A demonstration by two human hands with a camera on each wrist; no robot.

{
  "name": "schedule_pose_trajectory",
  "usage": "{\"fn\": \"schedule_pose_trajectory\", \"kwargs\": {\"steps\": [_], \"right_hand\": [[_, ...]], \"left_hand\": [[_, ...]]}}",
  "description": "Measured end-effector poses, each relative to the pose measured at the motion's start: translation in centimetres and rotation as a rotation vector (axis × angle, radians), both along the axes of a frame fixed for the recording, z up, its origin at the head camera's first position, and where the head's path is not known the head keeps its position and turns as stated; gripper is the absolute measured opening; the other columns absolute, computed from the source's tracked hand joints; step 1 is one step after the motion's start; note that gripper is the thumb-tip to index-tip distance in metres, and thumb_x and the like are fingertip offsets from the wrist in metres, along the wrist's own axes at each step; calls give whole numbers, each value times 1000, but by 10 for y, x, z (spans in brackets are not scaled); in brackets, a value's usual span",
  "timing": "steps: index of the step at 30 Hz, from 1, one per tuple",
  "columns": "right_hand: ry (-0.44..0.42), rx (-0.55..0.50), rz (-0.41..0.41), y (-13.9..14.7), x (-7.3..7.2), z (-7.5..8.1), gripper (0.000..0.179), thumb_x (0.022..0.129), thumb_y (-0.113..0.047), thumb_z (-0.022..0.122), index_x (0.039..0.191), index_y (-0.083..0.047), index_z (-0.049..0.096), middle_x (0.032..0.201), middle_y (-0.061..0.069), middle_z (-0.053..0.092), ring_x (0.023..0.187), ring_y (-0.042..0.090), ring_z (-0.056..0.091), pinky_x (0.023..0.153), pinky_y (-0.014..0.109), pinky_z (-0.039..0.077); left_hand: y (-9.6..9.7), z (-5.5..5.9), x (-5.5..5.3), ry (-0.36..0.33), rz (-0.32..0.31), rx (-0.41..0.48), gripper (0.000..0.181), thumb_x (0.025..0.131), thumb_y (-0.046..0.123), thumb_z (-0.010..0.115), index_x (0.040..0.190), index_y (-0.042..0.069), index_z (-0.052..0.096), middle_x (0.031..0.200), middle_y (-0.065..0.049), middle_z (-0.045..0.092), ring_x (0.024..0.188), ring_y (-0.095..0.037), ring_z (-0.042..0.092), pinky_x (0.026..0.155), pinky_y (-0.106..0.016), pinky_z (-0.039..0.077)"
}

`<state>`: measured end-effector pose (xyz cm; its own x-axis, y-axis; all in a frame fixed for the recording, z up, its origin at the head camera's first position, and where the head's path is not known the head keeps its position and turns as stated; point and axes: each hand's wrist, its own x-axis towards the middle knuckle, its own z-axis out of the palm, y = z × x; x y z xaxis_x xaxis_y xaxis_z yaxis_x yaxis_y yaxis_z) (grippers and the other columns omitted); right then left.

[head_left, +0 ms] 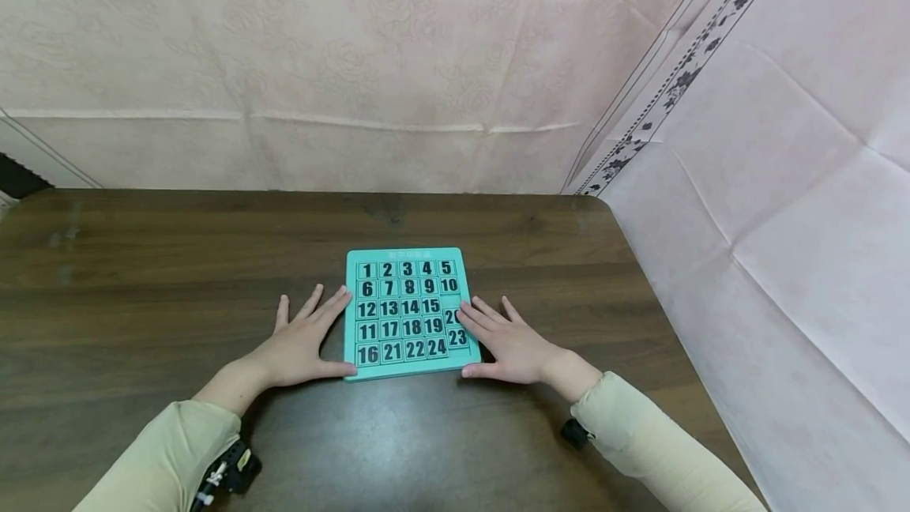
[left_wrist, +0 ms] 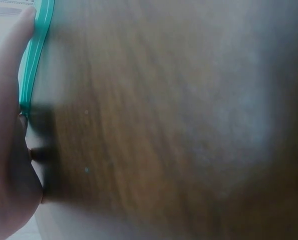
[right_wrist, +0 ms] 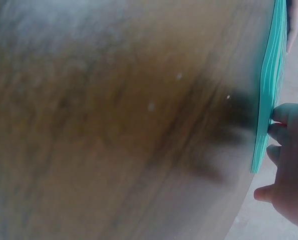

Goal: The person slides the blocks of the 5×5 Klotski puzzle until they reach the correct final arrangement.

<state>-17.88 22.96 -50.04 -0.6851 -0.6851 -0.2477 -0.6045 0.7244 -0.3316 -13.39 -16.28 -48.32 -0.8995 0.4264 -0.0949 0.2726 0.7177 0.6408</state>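
Observation:
A teal number slide puzzle (head_left: 415,367) lies flat on the table, its black-numbered tiles in rows. The top row reads 1 to 5; 12 comes before 13 in the third row, and 11 and 16 start the rows below. In the right column, tile 23 (head_left: 458,337) and the one above it sit out of line with their rows. My left hand (head_left: 298,346) is spread at the left edge, fingertips and thumb touching the frame. On the other side my right hand (head_left: 519,350) lies with extended fingers over the right edge, partly covering the tile above 23.
The brown wooden table (head_left: 178,259) has a rounded far right corner. Pale patterned cloth (head_left: 355,62) hangs behind it, and another white cloth (head_left: 796,220) runs along the right side. A dark wrist device (head_left: 242,468) is strapped over the left sleeve.

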Motion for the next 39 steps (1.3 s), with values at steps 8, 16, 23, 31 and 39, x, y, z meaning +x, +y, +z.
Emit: {"fn": "schedule_pose_trajectory", "kwargs": {"steps": [8, 16, 23, 31, 39], "right_hand": [[4, 0, 4, 0, 1, -1, 101, 100, -81, 52, 175, -19, 25, 186, 0, 18, 175, 27, 12, 138, 69, 5], [-11, -36, 8, 0, 3, 3, 100, 101, -79, 53, 175, -19, 27, 185, 3, 21, 175, 29, 14, 137, 72, 5], [0, -26, 10, 1, 6, 1, 100, 101, -78, 55, 175, -17, 27, 185, 1, 20, 175, 26, 12, 138, 68, 4], [-3, -12, 10, 1, 9, 3, 98, 102, -72, 60, 175, -18, 25, 185, 1, 19, 175, 25, 10, 138, 69, 3], [15, 14, 19, 2, 9, 0, 98, 102, -74, 58, 175, -19, 23, 186, 0, 17, 175, 25, 10, 139, 68, 4]], "left_hand": [[2, 3, 0, -16, 1, -33, 120, 84, 55, 89, 172, 4, 27, 181, -23, 24, 167, -59, 11, 122, -88, -11], [2, 3, 1, -15, 1, -30, 120, 85, 56, 89, 172, 4, 26, 181, -23, 24, 167, -58, 10, 122, -88, -11], [2, 5, 0, -18, -4, -25, 120, 85, 55, 89, 173, 4, 26, 181, -23, 24, 167, -59, 10, 122, -88, -11], [2, 4, 0, -19, 0, -32, 120, 84, 56, 89, 173, 4, 26, 181, -23, 24, 167, -59, 10, 122, -88, -11], [1, 2, -1, -17, 0, -37, 121, 84, 57, 89, 173, 5, 25, 182, -23, 23, 167, -58, 9, 122, -88, -11]]}}
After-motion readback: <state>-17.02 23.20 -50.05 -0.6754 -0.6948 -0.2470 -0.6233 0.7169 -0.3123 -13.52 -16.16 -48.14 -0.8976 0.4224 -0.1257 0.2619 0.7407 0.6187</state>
